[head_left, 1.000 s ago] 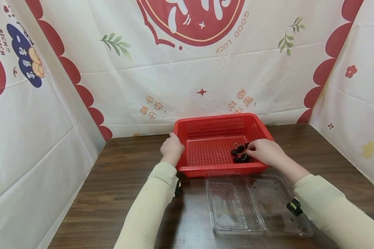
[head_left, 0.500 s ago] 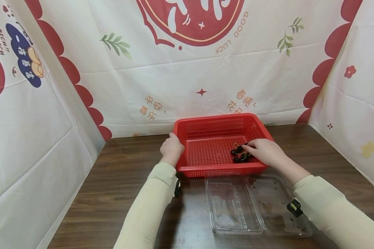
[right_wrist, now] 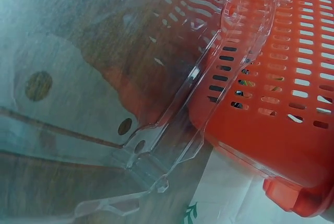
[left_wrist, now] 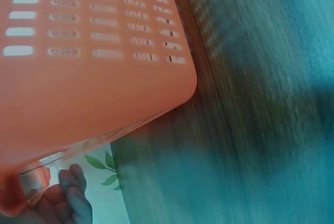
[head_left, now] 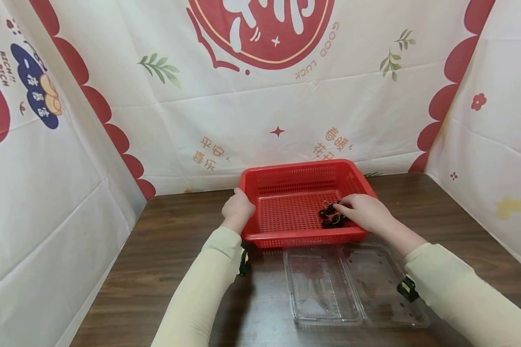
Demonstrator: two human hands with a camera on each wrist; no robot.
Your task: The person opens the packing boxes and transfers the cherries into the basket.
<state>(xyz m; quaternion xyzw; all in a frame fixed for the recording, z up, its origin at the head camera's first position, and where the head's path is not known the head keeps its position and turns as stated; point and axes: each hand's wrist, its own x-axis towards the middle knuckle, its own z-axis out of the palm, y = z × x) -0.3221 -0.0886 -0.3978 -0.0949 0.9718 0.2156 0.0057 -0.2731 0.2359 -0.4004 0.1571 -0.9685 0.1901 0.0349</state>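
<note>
A red plastic basket (head_left: 304, 236) with slotted walls stands at the back of the table. My left hand (head_left: 239, 208) grips its left rim; in the left wrist view that hand's curled fingers (left_wrist: 73, 195) show beside the basket corner (left_wrist: 156, 91). Inside, at the right front, lie small black bundles (head_left: 333, 220) with thin orange-yellow cords, their exact kind too small to make out. My right hand (head_left: 364, 210) reaches over the right front rim and pinches at one of the bundles, its fingertips partly hidden behind the thumb. The right wrist view shows no hand, only the basket's outside (right_wrist: 261, 135).
A clear plastic clamshell box (head_left: 325, 289) lies opened flat in front of the basket, its lid (head_left: 386, 284) under my right forearm. Brown wood-grain table (head_left: 165, 270) surrounds them. A printed white cloth (head_left: 226, 111) hangs behind and at both sides.
My right thumb and fingers have shifted slightly left over the black bundles. The head view has turned a little. My left hand stays on the basket rim.
</note>
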